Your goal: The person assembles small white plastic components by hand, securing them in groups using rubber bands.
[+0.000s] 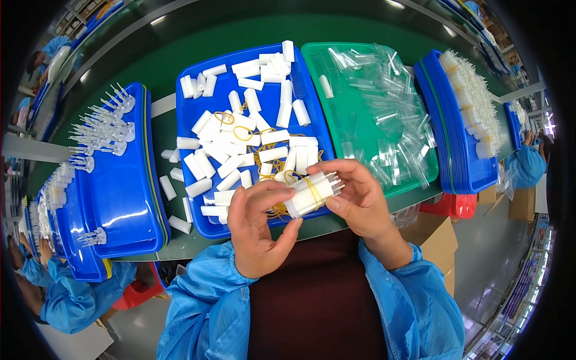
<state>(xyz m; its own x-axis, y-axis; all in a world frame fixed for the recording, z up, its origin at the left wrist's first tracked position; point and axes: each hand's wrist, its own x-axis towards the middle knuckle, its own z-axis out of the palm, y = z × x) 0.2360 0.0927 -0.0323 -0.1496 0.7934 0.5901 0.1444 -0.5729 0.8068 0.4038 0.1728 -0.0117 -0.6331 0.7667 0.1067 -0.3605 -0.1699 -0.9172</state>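
Observation:
Between my hands is a bundle of white cylinders in clear sleeves, with a yellow rubber band around it and thin pale tips sticking out at its right end. My right hand grips that end between thumb and fingers. At the other end, my left hand closes thumb and fingertips on the bundle. Just beyond lies a blue tray with many loose white cylinders and yellow rubber bands. To its right, a green tray contains clear plastic tubes and one white cylinder.
Several loose white cylinders lie on the green table beside the blue tray. Stacked blue trays at left bear clear spiky pieces; those at right hold banded bundles. Co-workers' blue sleeves show at the sides.

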